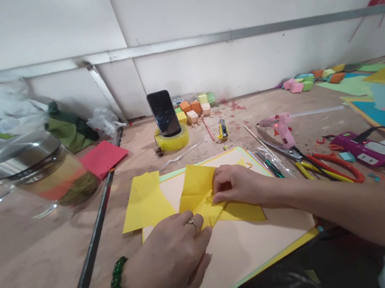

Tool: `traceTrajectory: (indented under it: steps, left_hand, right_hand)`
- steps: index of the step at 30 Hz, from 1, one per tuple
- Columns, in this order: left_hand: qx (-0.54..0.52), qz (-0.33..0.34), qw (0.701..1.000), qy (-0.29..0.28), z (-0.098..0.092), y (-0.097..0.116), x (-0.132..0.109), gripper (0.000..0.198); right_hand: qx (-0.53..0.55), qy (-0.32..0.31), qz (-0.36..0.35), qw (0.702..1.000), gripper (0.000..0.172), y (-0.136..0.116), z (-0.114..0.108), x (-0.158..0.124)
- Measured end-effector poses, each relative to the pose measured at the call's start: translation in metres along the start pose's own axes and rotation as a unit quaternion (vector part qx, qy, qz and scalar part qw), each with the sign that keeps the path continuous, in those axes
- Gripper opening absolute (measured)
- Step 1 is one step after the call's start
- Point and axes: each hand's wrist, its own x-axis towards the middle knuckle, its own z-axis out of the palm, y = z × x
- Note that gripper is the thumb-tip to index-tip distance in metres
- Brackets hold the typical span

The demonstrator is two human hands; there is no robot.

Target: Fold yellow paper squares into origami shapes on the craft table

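A sheet of yellow paper [195, 183], creased and partly folded, lies on a stack of pale paper sheets [259, 246]. My left hand [174, 251], with a ring and a green bead bracelet, grips the near side of the fold; its fingers are bent and close together, and the fingertips are partly hidden. Above and to the right, my right hand [235, 186] pinches a flap of the same paper between thumb and fingers. More flat yellow paper [145, 202] lies left of the folded piece, overlapping the stack's edge.
A glass jar mug [56, 173] stands at the left, near red paper [103, 158]. Behind the stack a phone [164, 113] leans on a tape roll [173, 139], beside small paper cubes [192, 109]. To the right lie a pink glue gun [281, 129], scissors [334, 166] and a purple power strip [366, 148].
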Motion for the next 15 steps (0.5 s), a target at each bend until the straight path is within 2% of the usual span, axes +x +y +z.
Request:
traceTrajectory:
  steps: [10,15]
  left_hand:
    - [-0.017,-0.011,0.999,-0.024,-0.0055,0.0019,0.0017,0.009]
    - [-0.007,0.004,1.000,-0.019,-0.0054,0.0016,0.0034,0.022]
  right_hand:
    - [-0.032,-0.002,0.000,1.000,0.013,-0.0047,-0.0016,-0.0005]
    - [-0.030,0.001,-0.011,0.999,0.014,-0.0052,-0.0014,-0.0014]
